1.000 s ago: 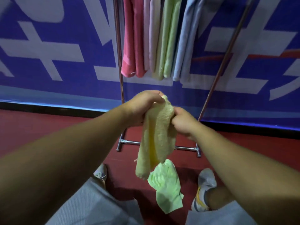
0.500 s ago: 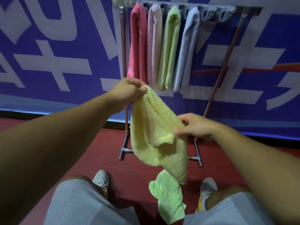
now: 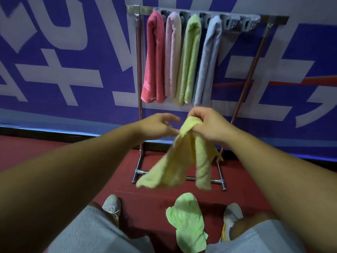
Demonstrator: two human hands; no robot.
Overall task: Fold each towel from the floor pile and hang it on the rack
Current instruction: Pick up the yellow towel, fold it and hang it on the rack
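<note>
While the right hand [image 3: 207, 125] curls its fingers around the top of the yellow towel [image 3: 184, 161], the towel hangs down in the air in front of the rack [image 3: 215, 17]. The left hand [image 3: 156, 125] is just beside it, fingers loose, holding nothing. A green towel [image 3: 187, 220] lies on the floor [image 3: 145, 201].
</note>
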